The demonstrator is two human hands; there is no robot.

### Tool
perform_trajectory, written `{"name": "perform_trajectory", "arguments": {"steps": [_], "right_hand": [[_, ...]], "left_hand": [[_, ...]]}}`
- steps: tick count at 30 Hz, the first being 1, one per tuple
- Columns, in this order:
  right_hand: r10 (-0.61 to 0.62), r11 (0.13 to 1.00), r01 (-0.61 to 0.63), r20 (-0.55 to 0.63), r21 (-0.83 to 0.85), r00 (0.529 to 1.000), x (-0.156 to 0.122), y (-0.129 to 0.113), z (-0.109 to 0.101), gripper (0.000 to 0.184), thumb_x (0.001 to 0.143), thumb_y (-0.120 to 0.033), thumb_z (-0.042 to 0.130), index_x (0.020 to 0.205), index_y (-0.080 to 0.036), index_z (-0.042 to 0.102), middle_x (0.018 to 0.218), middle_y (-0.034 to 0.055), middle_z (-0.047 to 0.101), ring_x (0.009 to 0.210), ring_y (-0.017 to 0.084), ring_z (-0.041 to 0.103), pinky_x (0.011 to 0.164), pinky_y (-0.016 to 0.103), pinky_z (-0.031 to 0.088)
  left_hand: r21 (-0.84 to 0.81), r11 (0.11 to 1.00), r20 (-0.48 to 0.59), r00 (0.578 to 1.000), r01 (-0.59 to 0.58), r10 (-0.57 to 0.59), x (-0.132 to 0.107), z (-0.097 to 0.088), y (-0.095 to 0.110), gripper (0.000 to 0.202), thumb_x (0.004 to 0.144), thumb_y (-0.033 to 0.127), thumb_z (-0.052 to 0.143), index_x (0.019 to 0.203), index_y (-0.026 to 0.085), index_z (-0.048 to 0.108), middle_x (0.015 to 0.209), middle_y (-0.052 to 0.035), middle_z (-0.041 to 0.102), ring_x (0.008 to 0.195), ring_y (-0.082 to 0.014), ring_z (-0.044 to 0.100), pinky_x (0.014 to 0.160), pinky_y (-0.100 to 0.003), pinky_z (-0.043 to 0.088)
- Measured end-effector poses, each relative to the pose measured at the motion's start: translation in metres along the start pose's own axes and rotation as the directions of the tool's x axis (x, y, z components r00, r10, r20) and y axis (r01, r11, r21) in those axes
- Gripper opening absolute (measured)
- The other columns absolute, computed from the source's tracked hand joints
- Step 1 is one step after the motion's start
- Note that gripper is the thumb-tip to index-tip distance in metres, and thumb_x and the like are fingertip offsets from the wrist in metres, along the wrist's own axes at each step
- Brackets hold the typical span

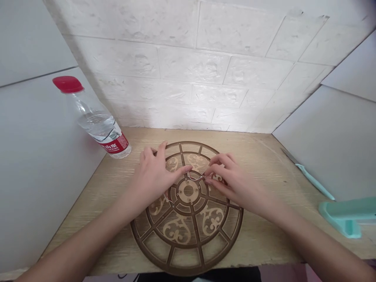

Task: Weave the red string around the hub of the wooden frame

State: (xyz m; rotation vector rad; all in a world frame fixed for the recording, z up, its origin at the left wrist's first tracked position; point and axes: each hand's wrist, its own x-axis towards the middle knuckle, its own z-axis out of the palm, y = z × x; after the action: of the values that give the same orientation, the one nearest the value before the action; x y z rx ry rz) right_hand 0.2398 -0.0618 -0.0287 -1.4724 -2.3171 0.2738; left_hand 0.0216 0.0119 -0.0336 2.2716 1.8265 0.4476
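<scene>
A round brown openwork frame (193, 231), shaped like a spoked wheel with scroll patterns, lies flat on the wooden table. My left hand (154, 170) rests over its upper left part, thumb and index finger spread wide. The thumb tip touches the frame near a thin pale wire (192, 178) by the hub. My right hand (227, 172) pinches the end of that wire between thumb and fingers, right of the hub. Another bit of thin wire (169, 199) shows at the hub's left, partly under my left hand. My right fingertips hide the wire's end.
A water bottle (101, 127) with a red cap stands at the back left of the table (114, 235). At the right lie a knife with a pale green handle (315, 182) and a mint-green plastic piece (340, 219). A white brick-pattern wall (176, 70) closes the back.
</scene>
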Motion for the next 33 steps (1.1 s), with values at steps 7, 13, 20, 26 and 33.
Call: {"name": "perform_trajectory", "arguments": {"steps": [7,13,20,26,33], "right_hand": [[0.345,0.939,-0.335,-0.226,0.079,0.911,0.004,0.012,0.004,0.057,0.092,-0.054,0.043,0.14,-0.026,0.033,0.136,0.0144,0.042,0.128,0.032,0.039,0.1,0.054,0.039],[0.462,0.825,-0.441,0.028,0.354,0.886,0.011,0.028,0.011,0.061,0.091,-0.052,0.044,0.141,-0.02,0.029,0.115,0.0118,0.061,0.081,0.022,0.062,0.077,0.042,0.053],[0.365,0.888,-0.283,-0.179,0.362,0.914,0.015,0.036,0.014,0.061,0.091,-0.048,0.046,0.143,-0.017,0.034,0.139,0.0133,0.046,0.094,0.022,0.057,0.08,0.038,0.05],[0.272,0.914,-0.202,-0.163,0.352,0.948,0.015,0.041,0.012,0.062,0.092,-0.046,0.046,0.145,-0.019,0.031,0.128,0.0132,0.052,0.093,0.021,0.055,0.082,0.038,0.049],[0.185,0.929,-0.152,-0.067,0.338,0.98,0.015,0.031,0.014,0.053,0.096,-0.045,0.039,0.145,-0.029,0.029,0.121,0.0092,0.052,0.097,0.02,0.056,0.083,0.038,0.052]], "left_hand": [[-0.07,0.986,0.017,0.989,0.15,-0.149,0.007,-0.014,0.003,0.108,0.066,0.086,0.038,0.147,0.016,0.023,0.131,-0.0231,0.035,0.123,-0.0407,0.042,0.095,-0.05,0.039],[0.01,0.99,0.054,0.988,0.141,-0.141,0.012,-0.01,-0.002,0.106,0.067,0.087,0.035,0.142,0.012,0.033,0.128,-0.0246,0.042,0.121,-0.0412,0.044,0.092,-0.05,0.041],[0.001,1.0,0.013,1.0,-0.016,0.016,0.015,0.0,-0.009,0.103,0.069,0.085,0.036,0.146,0.016,0.029,0.129,-0.0207,0.046,0.121,-0.0368,0.045,0.095,-0.048,0.039],[0.017,0.979,-0.074,0.977,-0.201,0.202,0.014,0.004,-0.009,0.102,0.069,0.084,0.04,0.148,0.022,0.025,0.134,-0.0173,0.04,0.126,-0.0351,0.037,0.101,-0.05,0.034],[0.084,0.93,-0.048,0.931,-0.357,0.361,0.011,0.002,-0.01,0.098,0.071,0.083,0.039,0.148,0.024,0.026,0.135,-0.017,0.036,0.124,-0.0363,0.035,0.099,-0.053,0.033]]}}
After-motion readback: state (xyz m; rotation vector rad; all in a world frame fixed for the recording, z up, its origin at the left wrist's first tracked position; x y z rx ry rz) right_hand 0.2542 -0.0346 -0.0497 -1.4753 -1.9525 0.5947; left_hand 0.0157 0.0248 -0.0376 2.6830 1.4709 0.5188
